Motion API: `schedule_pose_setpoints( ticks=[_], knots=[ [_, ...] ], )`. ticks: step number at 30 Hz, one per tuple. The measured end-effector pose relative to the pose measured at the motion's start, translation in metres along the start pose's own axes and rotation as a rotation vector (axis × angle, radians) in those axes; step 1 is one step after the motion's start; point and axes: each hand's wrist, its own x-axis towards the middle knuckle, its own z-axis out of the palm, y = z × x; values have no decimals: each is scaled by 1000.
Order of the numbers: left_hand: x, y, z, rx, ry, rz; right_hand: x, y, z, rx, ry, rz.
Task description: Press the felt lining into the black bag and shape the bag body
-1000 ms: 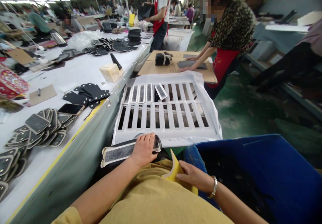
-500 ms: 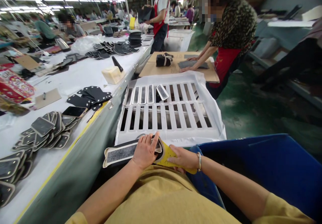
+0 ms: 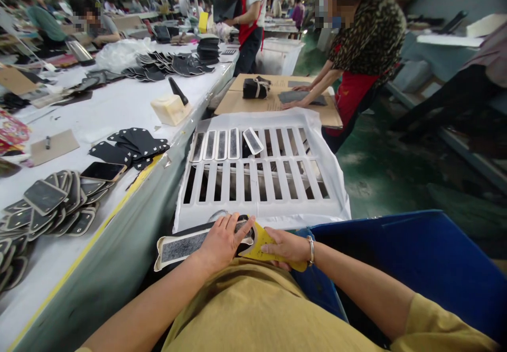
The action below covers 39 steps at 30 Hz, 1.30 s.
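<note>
At my waist lies a long grey panel (image 3: 180, 247) with a white border and a curled left end, over dark material. My left hand (image 3: 222, 241) rests across its right part, fingers stretched toward the far edge and thumb apart. A yellow piece (image 3: 258, 240), with a dark curved band at its left end, meets the panel there. My right hand (image 3: 288, 247), with a bracelet at the wrist, grips this yellow piece between thumb and fingers. What supports the panel underneath is hidden.
Ahead stands a white slotted rack (image 3: 257, 183) bearing several white-bordered panels (image 3: 222, 144). The long table (image 3: 119, 104) at left holds stacked dark pieces (image 3: 45, 197), a phone (image 3: 103, 171) and a cream block (image 3: 169, 109). A blue bin (image 3: 400, 230) is at right. A co-worker (image 3: 362, 51) leans over cardboard (image 3: 232, 104).
The view has shifted slightly, so the table and rack appear farther left. My left hand has slid a little on the panel; my right hand still grips the yellow piece.
</note>
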Motion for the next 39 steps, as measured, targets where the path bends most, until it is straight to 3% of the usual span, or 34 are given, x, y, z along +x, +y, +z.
schedule_pose_setpoints(
  ticks=[7,12,21,33,39],
  knots=[
    [2,-1,7,-7,73,-55,3,3,21,88,148,38],
    [-1,-3,10,-14,86,-21,3,0,29,85,168,54],
    [-5,-8,4,-114,24,43,5,-2,29,98,169,99],
    [-2,-6,14,-144,112,7,24,-1,14,91,122,40],
    [2,-6,3,-135,94,-28,23,0,25,40,266,-41]
  ],
)
